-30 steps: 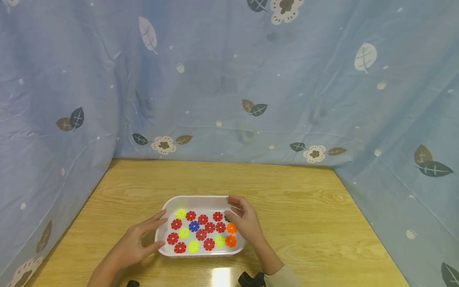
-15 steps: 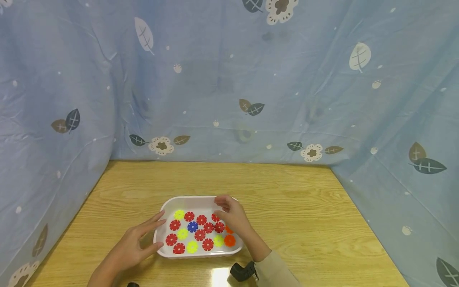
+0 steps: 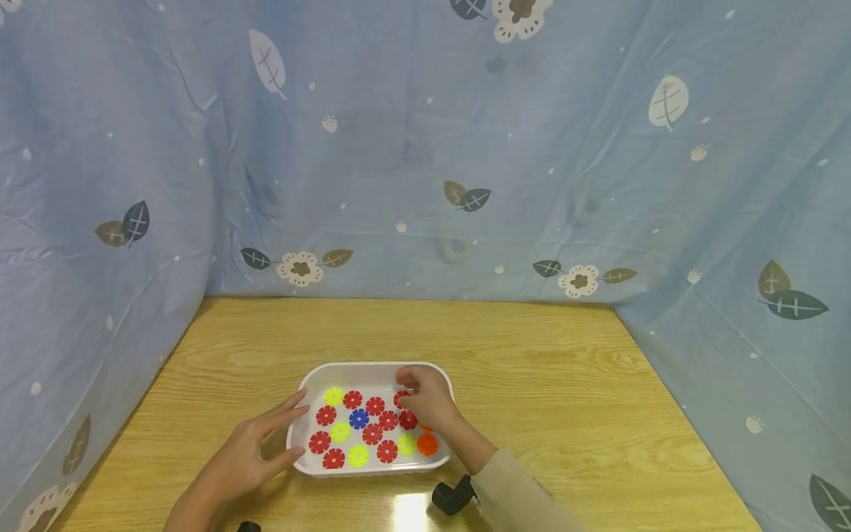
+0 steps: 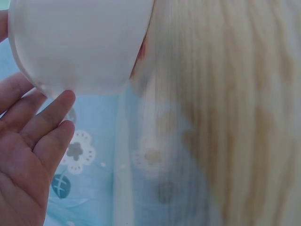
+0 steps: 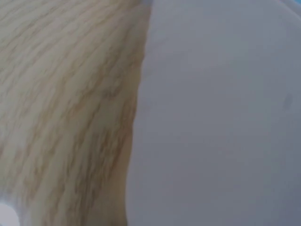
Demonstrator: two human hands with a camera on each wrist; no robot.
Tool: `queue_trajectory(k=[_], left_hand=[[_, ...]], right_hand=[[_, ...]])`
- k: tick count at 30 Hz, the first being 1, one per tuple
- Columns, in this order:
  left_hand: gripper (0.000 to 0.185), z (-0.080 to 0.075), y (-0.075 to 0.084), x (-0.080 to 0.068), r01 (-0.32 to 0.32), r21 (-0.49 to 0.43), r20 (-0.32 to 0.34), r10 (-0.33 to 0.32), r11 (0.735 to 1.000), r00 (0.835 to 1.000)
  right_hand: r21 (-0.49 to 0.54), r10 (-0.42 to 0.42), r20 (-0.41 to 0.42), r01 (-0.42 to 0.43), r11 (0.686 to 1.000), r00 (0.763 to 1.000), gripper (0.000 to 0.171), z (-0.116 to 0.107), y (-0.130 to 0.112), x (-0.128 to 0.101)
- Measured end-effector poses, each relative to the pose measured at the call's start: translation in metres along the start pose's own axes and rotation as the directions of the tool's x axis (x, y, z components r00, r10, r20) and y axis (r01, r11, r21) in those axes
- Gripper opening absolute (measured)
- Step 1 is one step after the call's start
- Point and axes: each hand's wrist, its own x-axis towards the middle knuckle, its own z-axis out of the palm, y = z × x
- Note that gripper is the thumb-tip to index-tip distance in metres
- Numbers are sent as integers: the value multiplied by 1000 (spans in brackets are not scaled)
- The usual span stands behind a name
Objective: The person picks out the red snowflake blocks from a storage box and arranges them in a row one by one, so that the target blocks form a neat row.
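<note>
A white tray [image 3: 372, 374] holds flat, notched plastic discs, mostly red, with some yellow-green and orange and one blue disc [image 3: 359, 419]. My left hand [image 3: 249, 454] is at the tray's left end, fingers spread and fairly straight, tips at the rim. In the left wrist view, its fingers lie against the white tray wall [image 4: 80, 52]. Over the tray's right part reaches my right hand [image 3: 431, 399], fingers loosely bent with a gap between thumb and forefinger. Its thumb tip is right at a red disc [image 3: 400, 399]. The hand partly covers an orange disc.
The tray stands on a wood-grain table [image 3: 532, 369]. A blue curtain [image 3: 399, 148] with leaf and flower prints encloses the back and both sides. A black wrist device [image 3: 452, 496] sits below the right sleeve. The right wrist view shows tray wall [image 5: 216, 113] and table.
My right hand has moved left from the tray's right edge to the red disc, and then lowered slightly. A dark disc at the right is now hidden behind it. My left hand stays put.
</note>
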Motion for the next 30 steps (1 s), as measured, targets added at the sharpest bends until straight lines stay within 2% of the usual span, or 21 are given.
queue_trajectory(k=[5,11,17,30], left_hand=[[50,0,-1,1,-34,-35,-11,34,999,999],[49,0,-1,1,-16,-14,-3,16,1000,1000],[49,-1,-2,1,-7,0,10,7,1000,1000],[49,0,-1,3,29,0,32,-29,1000,999]], right_hand=[[-50,11,-17,-12,999,1000,32,0,0,1],[-93,42,-29,-44,995,999,33,1,0,3],[-181,58,-27,-61,982,998,33,6,2,6],[-424,1,-62,-27,905,998,32,13,4,6]])
